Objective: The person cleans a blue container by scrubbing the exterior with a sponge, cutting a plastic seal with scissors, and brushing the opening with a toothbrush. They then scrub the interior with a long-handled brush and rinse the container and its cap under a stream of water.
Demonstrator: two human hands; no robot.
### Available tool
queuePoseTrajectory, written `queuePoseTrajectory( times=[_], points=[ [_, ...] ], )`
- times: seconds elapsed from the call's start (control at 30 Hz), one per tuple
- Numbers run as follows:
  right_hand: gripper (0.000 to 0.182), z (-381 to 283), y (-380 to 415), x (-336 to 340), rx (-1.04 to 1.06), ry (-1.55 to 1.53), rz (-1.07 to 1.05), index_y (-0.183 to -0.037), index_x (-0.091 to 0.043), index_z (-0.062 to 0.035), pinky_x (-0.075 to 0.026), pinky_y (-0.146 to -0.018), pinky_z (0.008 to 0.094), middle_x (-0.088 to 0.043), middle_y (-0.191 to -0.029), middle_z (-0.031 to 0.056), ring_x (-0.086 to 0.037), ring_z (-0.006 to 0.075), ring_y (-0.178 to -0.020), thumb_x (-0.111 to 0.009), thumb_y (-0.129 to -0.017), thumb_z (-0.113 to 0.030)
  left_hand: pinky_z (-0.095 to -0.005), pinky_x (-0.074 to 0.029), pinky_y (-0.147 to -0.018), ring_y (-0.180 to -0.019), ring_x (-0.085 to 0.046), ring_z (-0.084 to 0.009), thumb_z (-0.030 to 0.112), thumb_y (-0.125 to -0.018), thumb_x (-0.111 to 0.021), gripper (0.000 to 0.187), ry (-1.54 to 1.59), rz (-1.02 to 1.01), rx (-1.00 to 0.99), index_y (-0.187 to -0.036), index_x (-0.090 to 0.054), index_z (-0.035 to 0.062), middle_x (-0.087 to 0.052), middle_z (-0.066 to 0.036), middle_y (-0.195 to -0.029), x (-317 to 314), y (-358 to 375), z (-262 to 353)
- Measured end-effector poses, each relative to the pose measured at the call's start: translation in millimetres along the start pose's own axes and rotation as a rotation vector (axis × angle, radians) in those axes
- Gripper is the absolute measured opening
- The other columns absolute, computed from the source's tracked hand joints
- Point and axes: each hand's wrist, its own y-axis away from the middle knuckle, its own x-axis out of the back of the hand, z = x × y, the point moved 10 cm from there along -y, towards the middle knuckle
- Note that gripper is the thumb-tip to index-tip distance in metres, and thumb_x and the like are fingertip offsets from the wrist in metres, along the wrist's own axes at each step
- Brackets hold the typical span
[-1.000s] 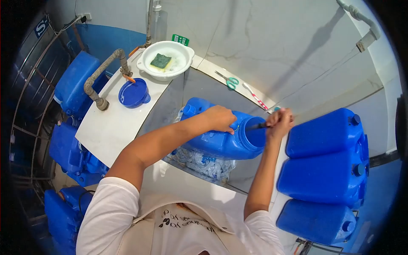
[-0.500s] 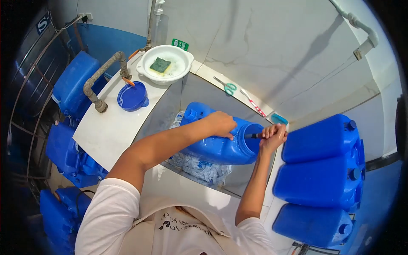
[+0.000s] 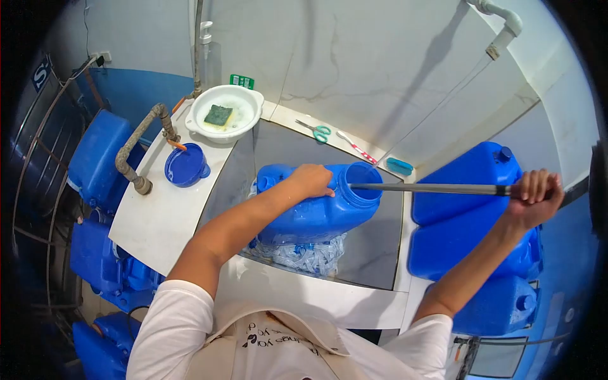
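Note:
A blue jug (image 3: 297,218) lies on its side in the grey sink, its wide round mouth facing right. My left hand (image 3: 311,182) is wrapped over its handle on the upper side. Out to the right, my right hand (image 3: 537,195) is closed round the dark grip of a long metal rod (image 3: 437,188). The rod's far end goes into the jug's mouth and is hidden inside. Under the jug is a heap of whitish-blue plastic strips (image 3: 310,256).
Several blue jugs (image 3: 446,247) stand at the right, others (image 3: 104,155) at the left. A white basin (image 3: 248,120) holds suds and a green sponge (image 3: 218,115). Near it is a blue lid (image 3: 185,166). Scissors (image 3: 320,132), a toothbrush (image 3: 358,148) and a teal brush (image 3: 399,166) line the ledge.
My right hand has moved far to the right, drawing much of the rod out of the jug. The jug's mouth has tilted upward, with my left hand still on it. The camera view has shifted.

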Motion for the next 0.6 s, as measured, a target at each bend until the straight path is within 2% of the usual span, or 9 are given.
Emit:
queuePoseTrajectory(
  times=[0.1, 0.17, 0.23, 0.3, 0.33, 0.4, 0.5, 0.57, 0.6],
  points=[
    [0.024, -64.2, -29.8, -31.2, 0.045, 0.099, -0.209, -0.067, -0.045, -0.0095, -0.026, -0.033, 0.0206, -0.032, -0.049, -0.0016, -0.027, 0.0062, -0.037, -0.045, -0.09, -0.017, -0.0438, -0.051, -0.07, -0.078, -0.063, -0.0352, 0.044, -0.07, -0.069, 0.042, 0.012, -0.012, 0.033, -0.079, -0.066, 0.0035, -0.065, -0.018, -0.079, -4.0, -4.8, 12.2],
    [0.025, -99.6, -39.1, -60.6, 0.071, 0.149, -0.333, -0.069, -0.046, -0.0091, -0.026, -0.034, 0.0206, -0.035, -0.051, -0.0012, -0.028, 0.0062, -0.038, -0.045, -0.092, -0.018, -0.0423, -0.051, -0.074, -0.085, -0.064, -0.0327, 0.04, -0.071, -0.07, 0.04, 0.007, -0.036, 0.121, -0.087, -0.068, 0.0033, -0.066, -0.018, -0.088, -3.0, -8.6, 11.9],
    [0.031, -142.3, -27.4, -109.3, 0.436, 0.537, -0.469, -0.064, -0.031, -0.0128, -0.012, -0.025, 0.0225, -0.023, -0.046, -0.0048, -0.016, 0.0042, -0.034, -0.034, -0.095, -0.012, -0.042, -0.051, -0.074, -0.086, -0.064, -0.0325, 0.04, -0.071, -0.07, 0.041, 0.006, -0.036, 0.12, -0.088, -0.067, 0.0029, -0.066, -0.018, -0.089, -3.1, -13.5, 16.5],
    [0.034, -191.1, 4.3, -45.6, 0.622, 0.279, 0.643, -0.059, -0.025, -0.0163, -0.014, -0.029, 0.0223, -0.02, -0.046, -0.0061, -0.017, 0.0048, -0.035, -0.044, -0.087, -0.012, -0.0417, -0.051, -0.075, -0.087, -0.064, -0.0323, 0.04, -0.071, -0.07, 0.041, 0.008, -0.04, 0.123, -0.089, -0.067, 0.0025, -0.066, -0.018, -0.091, -4.3, -15.7, 18.3],
    [0.034, -212.3, 6.2, -42.9, 0.624, 0.282, 0.645, -0.059, -0.025, -0.0163, -0.014, -0.029, 0.0223, -0.02, -0.046, -0.0061, -0.017, 0.0048, -0.035, -0.044, -0.087, -0.012, -0.0415, -0.051, -0.075, -0.088, -0.063, -0.0322, 0.04, -0.072, -0.07, 0.041, 0.009, -0.049, 0.146, -0.089, -0.067, 0.0027, -0.065, -0.018, -0.092, -3.9, -17.3, 16.2],
    [0.041, -233.1, -18.6, -90.8, 0.471, 0.51, -0.154, -0.058, -0.028, -0.0149, -0.025, -0.023, 0.0206, -0.029, -0.044, -0.0028, -0.024, 0.0058, -0.032, -0.037, -0.097, -0.023, -0.0412, -0.051, -0.075, -0.089, -0.063, -0.0321, 0.04, -0.072, -0.07, 0.041, 0.007, -0.063, 0.164, -0.09, -0.067, 0.0028, -0.065, -0.018, -0.093, -3.8, -20.8, 12.0],
    [0.032, -236.9, -10.8, -66.4, 0.458, 0.704, -0.19, -0.065, -0.029, -0.0146, -0.019, -0.027, 0.0193, -0.025, -0.048, -0.0053, -0.021, 0.0037, -0.035, -0.036, -0.095, -0.017, -0.0408, -0.051, -0.076, -0.089, -0.063, -0.032, 0.04, -0.072, -0.07, 0.041, 0.001, -0.038, 0.176, -0.09, -0.067, 0.0029, -0.065, -0.017, -0.093, -6.0, -20.6, 0.8],
    [0.02, -242.8, 2.2, 66.3, 0.512, 0.854, 0.564, -0.074, -0.05, -0.0073, -0.03, -0.04, 0.0192, -0.043, -0.057, 0.0012, -0.037, 0.0064, -0.045, -0.049, -0.091, -0.018, -0.0432, -0.051, -0.074, -0.083, -0.063, -0.0346, 0.043, -0.072, -0.069, 0.044, 0.024, 0.003, 0.152, -0.083, -0.066, 0.0011, -0.065, -0.02, -0.086, -3.6, -19.5, -0.8],
    [0.025, -197.2, -1.1, 72.9, 0.335, 0.713, 0.385, -0.071, -0.047, -0.0086, -0.029, -0.037, 0.0197, -0.041, -0.055, 0.0002, -0.035, 0.0062, -0.043, -0.048, -0.092, -0.023, -0.0432, -0.051, -0.074, -0.083, -0.063, -0.0346, 0.043, -0.072, -0.069, 0.044, 0.02, 0.001, 0.148, -0.083, -0.066, 0.0011, -0.065, -0.02, -0.086, -4.5, -19.7, 1.7]
  ],
)
